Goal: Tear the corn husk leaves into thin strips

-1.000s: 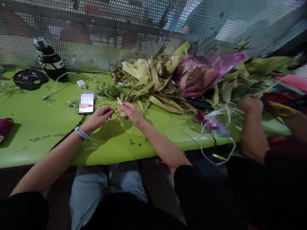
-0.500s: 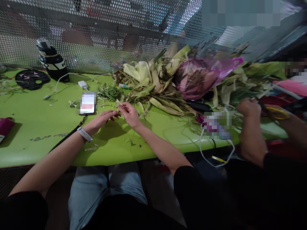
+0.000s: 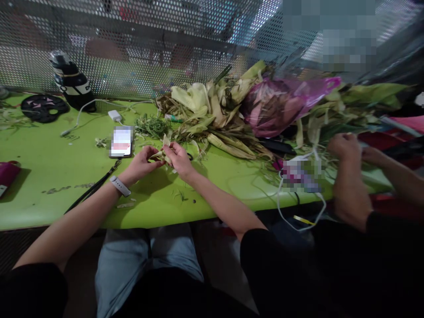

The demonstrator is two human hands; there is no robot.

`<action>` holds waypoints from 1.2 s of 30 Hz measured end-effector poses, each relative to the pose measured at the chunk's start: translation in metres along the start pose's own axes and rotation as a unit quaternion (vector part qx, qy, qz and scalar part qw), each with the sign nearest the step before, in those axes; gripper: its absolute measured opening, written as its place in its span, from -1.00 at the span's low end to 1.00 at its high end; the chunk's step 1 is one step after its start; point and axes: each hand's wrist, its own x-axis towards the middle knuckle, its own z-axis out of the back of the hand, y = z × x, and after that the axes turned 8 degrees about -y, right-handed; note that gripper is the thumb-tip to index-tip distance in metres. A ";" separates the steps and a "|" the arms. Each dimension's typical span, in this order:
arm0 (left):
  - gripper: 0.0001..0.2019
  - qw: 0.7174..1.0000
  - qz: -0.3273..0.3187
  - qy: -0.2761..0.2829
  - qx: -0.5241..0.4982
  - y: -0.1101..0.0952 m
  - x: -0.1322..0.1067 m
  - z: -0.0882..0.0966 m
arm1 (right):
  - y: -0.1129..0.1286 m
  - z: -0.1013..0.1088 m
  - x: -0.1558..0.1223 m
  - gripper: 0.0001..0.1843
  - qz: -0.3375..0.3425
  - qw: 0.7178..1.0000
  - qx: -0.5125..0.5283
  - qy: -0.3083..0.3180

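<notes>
My left hand (image 3: pixel 141 163), with a white watch on the wrist, and my right hand (image 3: pixel 180 160) meet over the green table (image 3: pixel 49 176). Both pinch a small folded strip of pale dried leaf (image 3: pixel 162 152) between the fingertips. Just behind them lies a big heap of dried and green leaves (image 3: pixel 212 115). A phone (image 3: pixel 121 141) lies flat on the table to the left of my left hand.
A pink plastic bag (image 3: pixel 278 106) sits on the leaf heap. Another person's hands (image 3: pixel 346 148) work at the right beside a second phone (image 3: pixel 300 170) with a white cable. A black bottle (image 3: pixel 71 84), a dark round lid (image 3: pixel 43 107) and a white charger (image 3: pixel 114 115) stand at the back left before a perforated metal screen.
My hands pinched the leaf strip, spread a little, then closed together on it again. The other person's hands shifted slightly at the right and the yellow-handled scissors went out of sight.
</notes>
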 end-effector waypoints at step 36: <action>-0.91 0.989 0.143 0.036 -0.016 -0.018 -0.001 0.010 | 0.001 0.007 0.004 -0.55 0.068 0.994 -0.068 -0.044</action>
